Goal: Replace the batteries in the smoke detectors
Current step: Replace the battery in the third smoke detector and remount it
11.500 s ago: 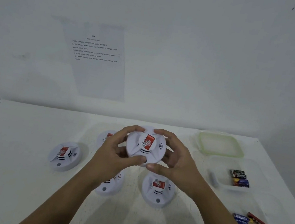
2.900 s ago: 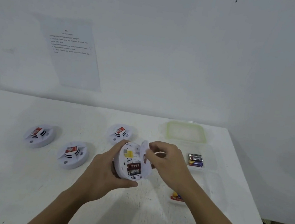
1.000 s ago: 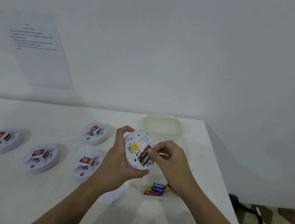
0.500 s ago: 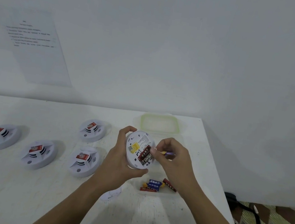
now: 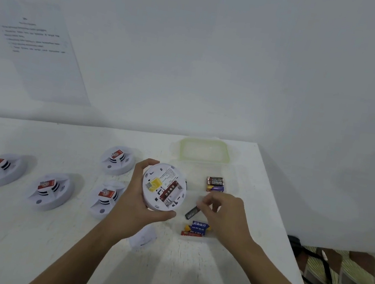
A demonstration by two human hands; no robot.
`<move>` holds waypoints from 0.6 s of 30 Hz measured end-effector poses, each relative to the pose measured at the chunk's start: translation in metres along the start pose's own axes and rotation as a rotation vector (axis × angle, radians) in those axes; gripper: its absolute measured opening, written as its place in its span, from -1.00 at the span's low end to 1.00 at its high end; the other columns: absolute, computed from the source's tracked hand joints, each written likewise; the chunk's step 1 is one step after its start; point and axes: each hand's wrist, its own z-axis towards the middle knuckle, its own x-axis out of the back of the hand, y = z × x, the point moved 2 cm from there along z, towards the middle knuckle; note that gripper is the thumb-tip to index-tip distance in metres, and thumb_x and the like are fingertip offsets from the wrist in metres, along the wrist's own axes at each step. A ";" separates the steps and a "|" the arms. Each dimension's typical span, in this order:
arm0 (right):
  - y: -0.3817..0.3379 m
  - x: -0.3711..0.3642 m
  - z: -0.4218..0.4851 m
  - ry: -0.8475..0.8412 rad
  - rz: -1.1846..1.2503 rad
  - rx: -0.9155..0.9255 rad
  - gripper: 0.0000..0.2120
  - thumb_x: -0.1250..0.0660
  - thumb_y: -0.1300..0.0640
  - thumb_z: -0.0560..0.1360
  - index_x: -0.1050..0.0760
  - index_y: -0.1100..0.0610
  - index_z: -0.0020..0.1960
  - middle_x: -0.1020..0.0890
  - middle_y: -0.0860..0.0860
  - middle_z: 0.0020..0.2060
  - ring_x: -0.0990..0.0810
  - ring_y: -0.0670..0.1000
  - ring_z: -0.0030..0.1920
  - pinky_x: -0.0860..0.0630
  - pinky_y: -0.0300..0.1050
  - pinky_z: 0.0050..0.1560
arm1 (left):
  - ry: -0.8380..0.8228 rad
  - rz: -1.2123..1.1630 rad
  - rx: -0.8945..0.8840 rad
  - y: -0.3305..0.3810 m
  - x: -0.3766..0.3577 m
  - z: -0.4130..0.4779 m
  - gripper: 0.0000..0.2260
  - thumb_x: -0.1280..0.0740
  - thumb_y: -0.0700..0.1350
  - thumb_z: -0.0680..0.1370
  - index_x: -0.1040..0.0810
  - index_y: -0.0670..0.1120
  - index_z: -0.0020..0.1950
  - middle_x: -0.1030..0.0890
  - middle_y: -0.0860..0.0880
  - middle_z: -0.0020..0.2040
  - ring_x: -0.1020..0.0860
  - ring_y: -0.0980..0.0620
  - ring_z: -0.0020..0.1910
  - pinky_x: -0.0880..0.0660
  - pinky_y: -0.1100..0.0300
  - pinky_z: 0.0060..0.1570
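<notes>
Battery (image 5: 192, 212) now out of detector (image 5: 164, 188), in right hand (image 5: 224, 215)

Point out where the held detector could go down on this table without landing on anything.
Bare table lies at the near edge, before the three front detectors, and along the wall behind them. The right side is crowded: green lid, boxed batteries, loose batteries; a detached cover lies by the left forearm.

Five smoke detectors (image 5: 163, 188) are in view: four on the tabletop (image 5: 21, 251), one held. Seven batteries (image 5: 215, 182) show: two near one green lid (image 5: 204, 150), three closer, one pinched, one seated inside.
</notes>
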 end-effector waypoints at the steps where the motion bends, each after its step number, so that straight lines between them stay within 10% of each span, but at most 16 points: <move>1: -0.001 -0.003 -0.001 -0.051 -0.088 0.011 -0.89 -0.47 -0.01 0.52 -0.63 -0.04 -0.16 -0.55 -0.25 -0.31 -0.50 -0.19 -0.33 -0.33 -0.45 -0.25 | -0.008 0.002 -0.001 0.000 0.000 0.000 -0.15 -0.63 -0.39 0.26 -0.27 0.09 0.33 -0.50 0.30 0.12 -0.54 0.28 0.18 -0.59 0.35 -0.08; 18: -0.051 0.004 0.005 0.003 0.218 0.184 -0.64 -0.63 -0.05 0.31 -0.69 -0.01 0.06 -0.60 -0.25 0.00 -0.57 -0.21 0.06 -0.62 -0.30 -0.11 | -0.120 0.063 -0.006 0.015 -0.008 0.011 -0.16 -0.65 -0.27 0.29 -0.23 0.06 0.38 -0.53 0.33 0.08 -0.59 0.14 0.16 -0.65 0.19 0.01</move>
